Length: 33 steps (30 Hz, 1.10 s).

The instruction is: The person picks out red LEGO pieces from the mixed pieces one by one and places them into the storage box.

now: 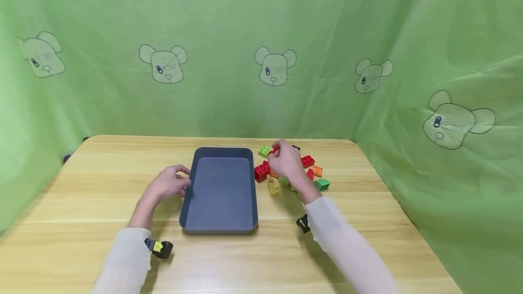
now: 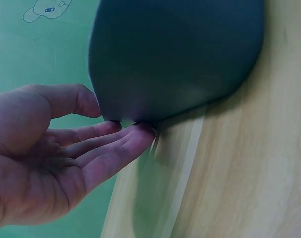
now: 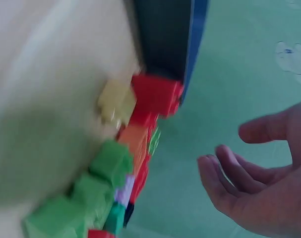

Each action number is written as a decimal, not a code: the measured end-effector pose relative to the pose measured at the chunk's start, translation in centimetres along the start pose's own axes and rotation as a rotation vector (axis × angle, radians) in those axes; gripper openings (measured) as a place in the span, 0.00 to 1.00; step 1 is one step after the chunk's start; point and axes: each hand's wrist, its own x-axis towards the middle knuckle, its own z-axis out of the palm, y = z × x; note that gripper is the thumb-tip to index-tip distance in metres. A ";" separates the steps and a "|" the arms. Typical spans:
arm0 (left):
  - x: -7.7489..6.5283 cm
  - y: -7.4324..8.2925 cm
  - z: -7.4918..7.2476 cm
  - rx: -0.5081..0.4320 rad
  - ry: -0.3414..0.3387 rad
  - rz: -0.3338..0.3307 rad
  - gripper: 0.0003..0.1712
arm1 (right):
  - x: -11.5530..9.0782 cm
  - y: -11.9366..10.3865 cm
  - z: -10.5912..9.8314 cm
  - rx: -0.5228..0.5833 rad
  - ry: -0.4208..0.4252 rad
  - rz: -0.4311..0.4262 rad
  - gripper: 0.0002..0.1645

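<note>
A dark grey tray [image 1: 218, 229] lies on the wooden table. At its left side is my left hand [image 1: 167, 182]; in the left wrist view the thumb and fairly straight fingertips meet the tray's outer wall [image 2: 175, 54]. My right hand [image 1: 284, 160] hovers over a pile of toy bricks to the right of the tray. The right wrist view shows that hand's bent fingers [image 3: 219, 183] apart from the thumb, nothing between them. A red brick [image 1: 275, 149] shows beside its fingertips in the head view. Near it lie a lime green brick [image 1: 264, 151] and red bricks [image 1: 260, 172].
Around the pile are a yellow brick [image 1: 273, 188], an orange brick [image 1: 316, 170], a dark green brick [image 1: 322, 184] and another red brick [image 1: 307, 161]. Green curtains [image 1: 220, 103] printed with bear heads hang behind the table [image 1: 122, 171] and along both sides.
</note>
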 end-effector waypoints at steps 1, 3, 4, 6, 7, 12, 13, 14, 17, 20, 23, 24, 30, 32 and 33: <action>0.0 0.0 0.0 0.004 0.003 0.001 0.27 | 0.4 0.0 -0.2 -0.008 0.008 0.000 0.24; 0.0 -0.1 0.0 0.008 0.001 0.007 0.27 | 1.1 0.0 -0.7 -0.023 0.011 0.006 0.25; 0.0 -0.1 -0.1 0.009 -0.001 0.008 0.27 | 1.4 -0.2 -0.9 -0.025 0.007 0.011 0.25; -0.1 -0.1 -0.2 0.010 -0.003 0.007 0.27 | 1.8 -0.4 -1.0 -0.033 -0.007 0.010 0.26; -0.1 0.0 -0.2 0.011 -0.004 0.006 0.27 | 1.9 -0.6 -0.9 -0.035 -0.016 0.007 0.27; -0.2 0.1 -0.2 0.016 -0.010 0.011 0.28 | 1.1 -1.3 0.3 -0.094 -0.072 -0.005 0.29; -0.2 0.1 -0.2 0.013 -0.008 0.011 0.28 | 0.9 -1.4 0.7 -0.116 -0.084 -0.016 0.30; -0.1 0.1 -0.2 0.014 -0.009 0.015 0.28 | 0.7 -1.4 1.1 -0.140 -0.097 -0.029 0.31; -0.1 0.0 -0.2 0.005 -0.004 0.006 0.28 | 0.3 -1.1 2.2 -0.179 -0.144 -0.056 0.36; 0.0 -0.1 -0.2 0.004 -0.006 0.000 0.28 | -0.1 -0.7 3.1 -0.209 -0.183 -0.077 0.40; 0.0 -0.1 -0.2 0.006 -0.003 -0.003 0.28 | -0.4 -0.4 3.6 -0.224 -0.200 -0.085 0.40; -0.1 -0.1 -0.2 0.009 -0.003 -0.004 0.28 | -0.5 -0.4 3.8 -0.228 -0.200 -0.086 0.40; -0.1 0.0 -0.1 0.011 0.007 -0.013 0.27 | -0.8 -0.1 4.5 -0.226 -0.176 -0.073 0.33; -0.2 0.0 -0.1 0.008 0.009 -0.012 0.27 | -0.8 -0.1 4.7 -0.217 -0.168 -0.064 0.31; -0.2 0.1 -0.1 0.006 0.009 -0.012 0.27 | -0.8 0.0 4.8 -0.211 -0.165 -0.060 0.31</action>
